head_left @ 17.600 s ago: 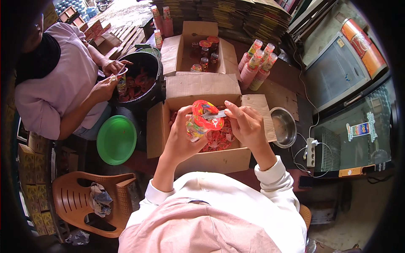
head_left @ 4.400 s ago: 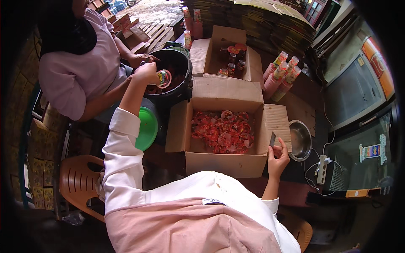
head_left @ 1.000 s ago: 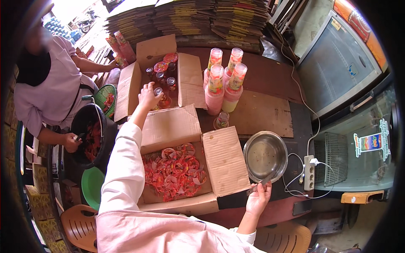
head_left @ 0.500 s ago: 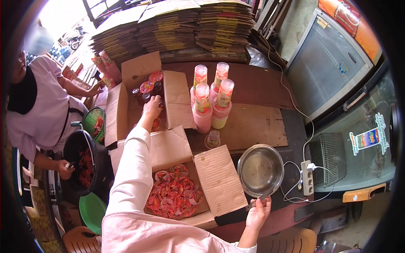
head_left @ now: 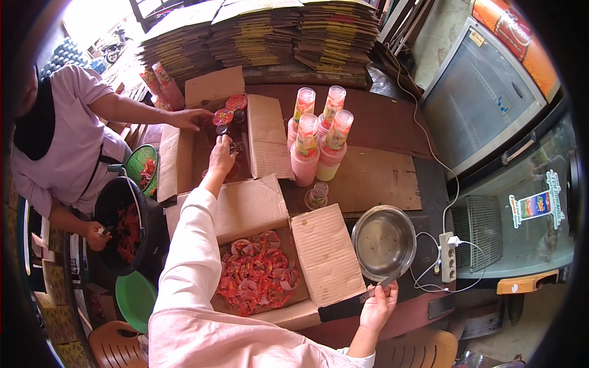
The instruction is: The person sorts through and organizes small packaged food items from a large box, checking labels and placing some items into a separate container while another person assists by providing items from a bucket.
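My left hand [head_left: 222, 158] reaches into the open cardboard carton [head_left: 265, 135] at the back left. Its fingers are closed at a small dark thing, mostly hidden by them. Beside them stand cups with red printed lids [head_left: 223, 116] and a dark round top [head_left: 222, 130]. At the front right, my right hand [head_left: 377, 310] grips a flat grey blade-like tool [head_left: 385, 282] close to a round metal bowl [head_left: 384, 242]. Under my left arm, a second open carton [head_left: 326, 254] holds a heap of red printed plastic pieces [head_left: 256, 276].
Several tall stacks of cups [head_left: 307, 138] stand mid-table, with one clear cup [head_left: 316, 195] nearby. A co-worker's hand [head_left: 193, 118] reaches into the back carton. A black bucket [head_left: 142, 245] and green basin [head_left: 135, 300] are at left. A power strip [head_left: 448, 260] lies at right.
The co-worker's arm has stretched right, bringing that hand into the back carton. My left hand stays there and my right hand keeps the tool. The whole view has shifted slightly.
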Tool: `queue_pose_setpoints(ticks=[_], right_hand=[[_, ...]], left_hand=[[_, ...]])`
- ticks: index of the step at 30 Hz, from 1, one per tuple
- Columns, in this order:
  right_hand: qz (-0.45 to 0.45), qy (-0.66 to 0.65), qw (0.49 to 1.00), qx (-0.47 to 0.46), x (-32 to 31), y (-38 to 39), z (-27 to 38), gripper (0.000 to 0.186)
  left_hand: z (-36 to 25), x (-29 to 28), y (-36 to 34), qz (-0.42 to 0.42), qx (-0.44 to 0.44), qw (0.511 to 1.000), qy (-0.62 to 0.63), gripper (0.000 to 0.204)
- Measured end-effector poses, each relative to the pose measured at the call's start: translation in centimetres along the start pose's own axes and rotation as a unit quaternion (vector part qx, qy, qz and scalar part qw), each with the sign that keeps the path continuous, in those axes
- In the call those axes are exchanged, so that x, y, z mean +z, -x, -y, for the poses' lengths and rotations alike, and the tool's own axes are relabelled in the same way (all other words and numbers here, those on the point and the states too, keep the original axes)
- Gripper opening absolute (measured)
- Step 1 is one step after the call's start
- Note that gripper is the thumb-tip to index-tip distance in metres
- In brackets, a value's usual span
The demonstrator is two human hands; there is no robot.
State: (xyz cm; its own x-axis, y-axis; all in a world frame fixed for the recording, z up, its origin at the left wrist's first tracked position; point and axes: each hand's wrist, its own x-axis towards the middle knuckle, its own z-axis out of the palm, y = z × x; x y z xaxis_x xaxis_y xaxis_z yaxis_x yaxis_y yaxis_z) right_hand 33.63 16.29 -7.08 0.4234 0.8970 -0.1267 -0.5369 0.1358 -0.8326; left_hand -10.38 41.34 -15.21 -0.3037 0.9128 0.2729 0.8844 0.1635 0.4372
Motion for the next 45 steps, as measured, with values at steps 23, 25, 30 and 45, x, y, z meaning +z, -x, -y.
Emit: queue_pose_setpoints(ticks=[23,25,30,45], right_hand=[[0.060,-0.015,0.998,0.009,1.5,3.4,1.6,0.036],[0.064,-0.020,0.998,0.015,0.9,3.8,1.8,0.036],[0.076,-0.038,0.995,0.048,0.6,5.0,2.2,0.035],[0.180,-0.045,0.971,0.151,1.1,11.7,1.7,0.032]], left_hand=[[-1.1,-12.5,5.4,-0.126,-0.177,0.737,0.640,0.029],[-1.6,-13.3,9.4,-0.081,-0.168,0.646,0.740,0.029],[-6.9,-16.8,23.3,0.093,-0.125,0.396,0.905,0.051],[-8.7,-23.1,38.0,0.029,-0.076,0.586,0.806,0.052]])
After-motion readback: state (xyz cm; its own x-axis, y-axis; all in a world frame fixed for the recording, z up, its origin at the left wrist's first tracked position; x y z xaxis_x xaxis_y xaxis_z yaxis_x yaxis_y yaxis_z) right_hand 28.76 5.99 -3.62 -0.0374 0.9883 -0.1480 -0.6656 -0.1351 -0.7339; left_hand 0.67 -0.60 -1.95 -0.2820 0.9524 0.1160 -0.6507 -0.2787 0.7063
